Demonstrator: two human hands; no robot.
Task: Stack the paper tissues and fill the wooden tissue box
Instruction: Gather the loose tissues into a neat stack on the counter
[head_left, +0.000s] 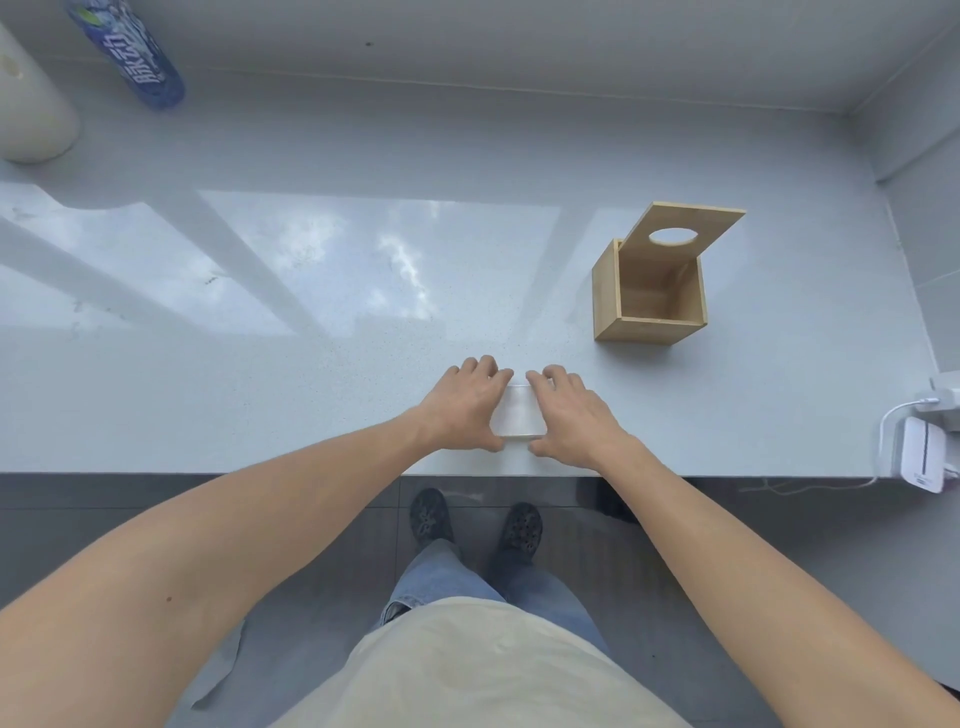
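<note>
A small white stack of paper tissues (518, 415) lies on the grey counter (311, 395) near its front edge. My left hand (465, 408) presses against the stack's left side and my right hand (569, 415) against its right side, fingers curled over the far edge, thumbs at the near corners. Most of the stack is hidden by the hands. The wooden tissue box (649, 291) stands to the right and farther back, empty inside, its lid (680, 231) with a round hole propped open against the back.
A blue-labelled bottle (132, 57) and a white paper roll (28, 104) stand at the far left. A white device with a cable (922, 457) sits at the right end of the counter. Walls close the back and the right side.
</note>
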